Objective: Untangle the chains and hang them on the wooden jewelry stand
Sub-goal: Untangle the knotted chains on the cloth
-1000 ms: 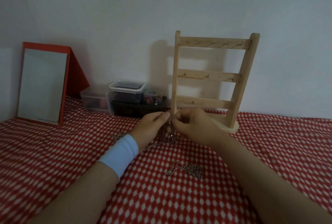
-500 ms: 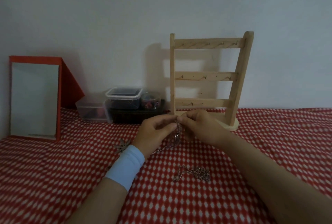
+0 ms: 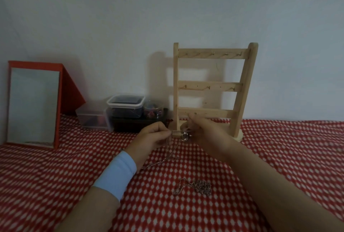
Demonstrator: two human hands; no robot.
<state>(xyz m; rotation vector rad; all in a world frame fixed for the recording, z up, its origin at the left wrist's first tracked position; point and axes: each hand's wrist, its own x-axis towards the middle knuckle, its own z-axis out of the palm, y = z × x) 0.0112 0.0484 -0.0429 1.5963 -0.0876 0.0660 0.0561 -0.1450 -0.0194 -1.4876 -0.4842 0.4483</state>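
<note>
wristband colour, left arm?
Light blue wristband, clearest in the head view.

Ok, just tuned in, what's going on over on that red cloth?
A person holds a thin silver chain with a round pendant in front of the pale wooden jewelry stand. The left hand and the right hand each pinch it. A second tangled silver chain lies untouched on the red-and-white patterned cloth, nearer the camera. Nothing hangs on the stand yet.

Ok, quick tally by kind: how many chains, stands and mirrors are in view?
Chains: 2 (held chain pinched between left hand and right hand; loose chain on the cloth)
Wooden jewelry stand: 1
Mirror: 1
Total: 4
</note>
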